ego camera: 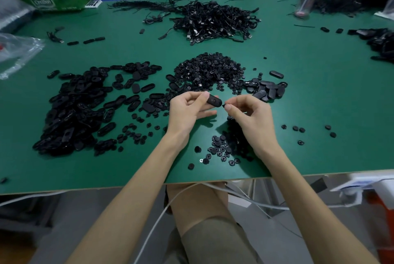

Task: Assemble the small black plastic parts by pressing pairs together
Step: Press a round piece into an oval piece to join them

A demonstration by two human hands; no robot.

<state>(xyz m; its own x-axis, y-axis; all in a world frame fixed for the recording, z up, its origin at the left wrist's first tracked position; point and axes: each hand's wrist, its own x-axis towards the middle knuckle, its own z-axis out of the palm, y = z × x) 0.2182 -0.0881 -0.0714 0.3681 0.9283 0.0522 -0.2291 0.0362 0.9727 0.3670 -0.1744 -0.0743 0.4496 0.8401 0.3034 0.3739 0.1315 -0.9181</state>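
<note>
Black plastic bits lie all over our green table top point(309, 114). Our left hand point(187, 109) holds one black oval plastic shell point(214, 101) between thumb and fingers, up in the air above the table. A round spot on the shell faces us; we think it is the hole. Our right hand point(249, 117) pinches a tiny black round plastic button point(223, 105) at its fingertips. The button is just beside the shell, at three o'clock from it. The two bits look almost touching, but not joined yet.

To do this well, we should first line the little button up with the round spot, flat and not tipped. Then we push straight in until it sits snug. If it goes in crooked, it may pop out and fall.

More loose round black buttons point(221, 150) wait at six o'clock from our hands. The big heap of black oval shells point(72, 112) is at nine o'clock.
</note>
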